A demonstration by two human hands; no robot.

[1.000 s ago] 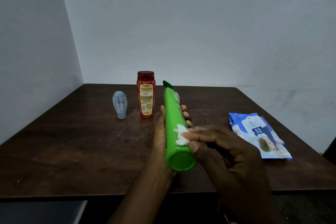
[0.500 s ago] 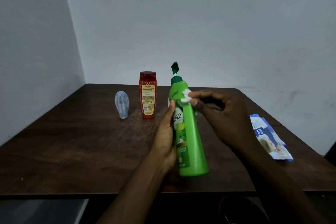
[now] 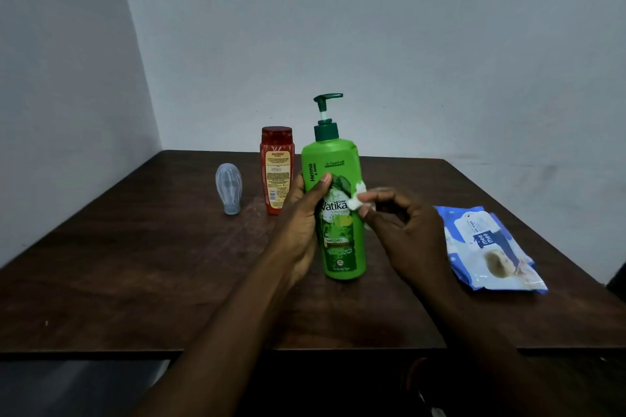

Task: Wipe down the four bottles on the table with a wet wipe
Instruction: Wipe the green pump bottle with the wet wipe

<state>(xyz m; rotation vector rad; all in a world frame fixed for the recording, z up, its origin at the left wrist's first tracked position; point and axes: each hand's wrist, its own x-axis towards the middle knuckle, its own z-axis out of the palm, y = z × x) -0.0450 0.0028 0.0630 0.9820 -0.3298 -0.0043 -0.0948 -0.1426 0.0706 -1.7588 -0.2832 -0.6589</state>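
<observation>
A tall green pump bottle [image 3: 340,230] stands upright at the middle of the dark wooden table [image 3: 135,264]. My left hand [image 3: 303,227] grips its left side, thumb across the label. My right hand [image 3: 406,230] pinches a small white wet wipe [image 3: 358,197] against the bottle's right side, about halfway up. Behind and to the left stands a red bottle [image 3: 276,173] with a yellow label. Further left, a small translucent grey-blue bottle [image 3: 229,191] stands on its cap. A fourth bottle is not in sight.
A blue and white pack of wet wipes [image 3: 487,247] lies flat on the table at the right, near the edge. Grey walls close in the table at the back and on the left. The table's front edge runs just below my forearms.
The green bottle went from lying tilted in my left hand to standing upright on the table. My right hand moved the wipe from the base end up to the shoulder, then down to mid-body.
</observation>
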